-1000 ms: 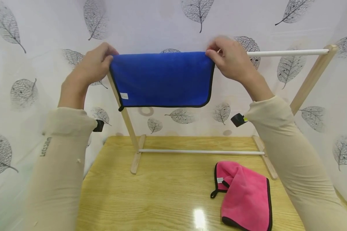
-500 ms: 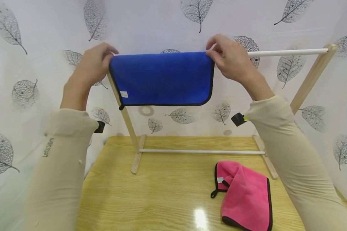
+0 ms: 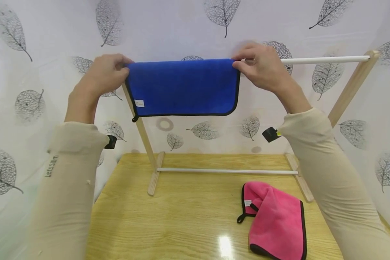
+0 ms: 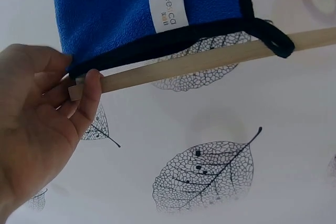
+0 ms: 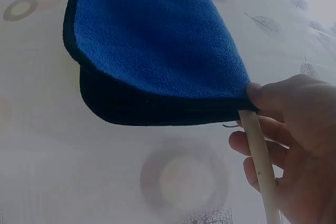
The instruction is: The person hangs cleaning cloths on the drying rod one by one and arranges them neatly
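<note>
A blue towel (image 3: 183,88) with black edging is draped over the top rail (image 3: 325,60) of a wooden rack, near its left end. My left hand (image 3: 104,74) pinches the towel's upper left corner; in the left wrist view its thumb and fingers (image 4: 93,95) are around the towel edge and the rack's end. My right hand (image 3: 261,66) pinches the upper right corner at the rail. In the right wrist view the thumb (image 5: 257,95) presses the black edge, with the other fingers behind the rail. A white label (image 4: 168,9) and a black loop (image 4: 275,38) show at the lower left corner.
A crumpled pink towel (image 3: 279,220) with black edging lies on the wooden table (image 3: 169,216), at the front right. The rack's lower rail (image 3: 227,171) and feet rest on the table. Behind hangs a white leaf-patterned curtain (image 3: 169,25).
The blue towel's lower front edge has risen slightly. Both hands stay at its top corners, with small finger shifts; the right fingers have come down onto the rail. The pink towel has not moved.
</note>
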Tool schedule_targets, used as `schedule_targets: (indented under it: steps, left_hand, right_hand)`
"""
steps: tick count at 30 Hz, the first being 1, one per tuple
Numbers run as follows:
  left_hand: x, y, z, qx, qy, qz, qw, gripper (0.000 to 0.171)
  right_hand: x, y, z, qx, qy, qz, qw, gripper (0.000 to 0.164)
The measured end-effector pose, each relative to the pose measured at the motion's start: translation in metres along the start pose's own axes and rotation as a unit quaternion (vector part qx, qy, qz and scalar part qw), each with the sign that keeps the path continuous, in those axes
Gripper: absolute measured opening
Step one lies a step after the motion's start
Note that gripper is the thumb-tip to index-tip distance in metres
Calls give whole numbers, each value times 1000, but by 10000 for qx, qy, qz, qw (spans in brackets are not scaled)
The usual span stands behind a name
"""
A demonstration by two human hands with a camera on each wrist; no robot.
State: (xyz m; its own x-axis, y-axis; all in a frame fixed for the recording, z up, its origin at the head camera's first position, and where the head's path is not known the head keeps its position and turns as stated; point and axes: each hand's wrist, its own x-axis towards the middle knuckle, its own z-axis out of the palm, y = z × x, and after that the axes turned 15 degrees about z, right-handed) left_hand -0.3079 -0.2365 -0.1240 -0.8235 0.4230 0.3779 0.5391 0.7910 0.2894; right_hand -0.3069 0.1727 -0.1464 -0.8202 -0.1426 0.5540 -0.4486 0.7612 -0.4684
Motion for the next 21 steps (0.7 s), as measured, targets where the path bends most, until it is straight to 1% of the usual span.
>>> schedule_targets:
  steps: [1,3,6,8,12,16,18,21]
  left_hand:
    - [-1,-1,0,-18,-47,6,10000,51]
    - [-1,-2,0,34,-95,117,9999,50]
    - [-2,-3,0,147,-101,253,9995,46]
    - [-2,-2,1,232,-108,337,9991,46]
    - [-1,0,3,97,-88,214,9997,48]
    - [0,1,2,31,-72,37,10000,44]
    - [1,1,2,125,-101,31,9999,44]
    - [2,1,3,295,-130,120,9994,45]
  right_hand:
    - [0,0,0,-14,12,-30,10000,22]
    - [0,1,1,-60,75,-110,9999,21]
    - [0,2,4,-88,200,-250,9994,21]
    - [0,3,6,-110,294,-267,9992,20]
    - [0,4,7,-153,375,-183,9990,17]
    - [-2,4,5,-211,215,-90,9995,19]
    - [-2,4,4,-189,83,-43,9998,23]
    - [-2,4,3,-97,-12,-52,9999,25]
